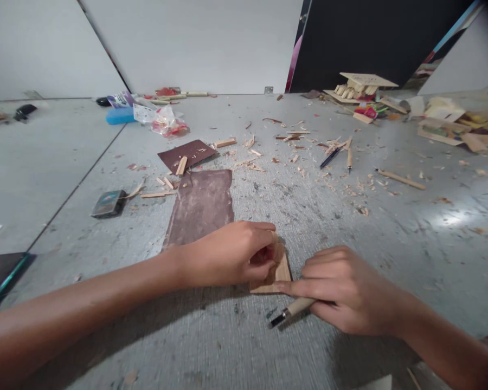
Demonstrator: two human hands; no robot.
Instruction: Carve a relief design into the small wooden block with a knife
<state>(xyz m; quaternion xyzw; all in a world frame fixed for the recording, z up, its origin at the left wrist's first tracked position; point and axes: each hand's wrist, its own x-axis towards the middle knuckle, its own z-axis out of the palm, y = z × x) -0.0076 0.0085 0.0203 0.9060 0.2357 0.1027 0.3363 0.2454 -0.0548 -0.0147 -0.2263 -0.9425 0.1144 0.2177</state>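
A small flat piece of wood lies on the grey table in front of me. My left hand is closed in a pinch over it, with a small piece of wood partly showing at the fingertips; the fingers hide most of it. My right hand is wrapped round the wooden handle of a carving chisel, whose dark metal tip points left, just above the table. The right index finger reaches out and touches the flat wood's near right corner.
Brown sandpaper sheets lie beyond my left hand. A small dark box is at the left. Wood shavings and several carving tools are scattered farther back. A small wooden model stands at the back right, near wood scraps.
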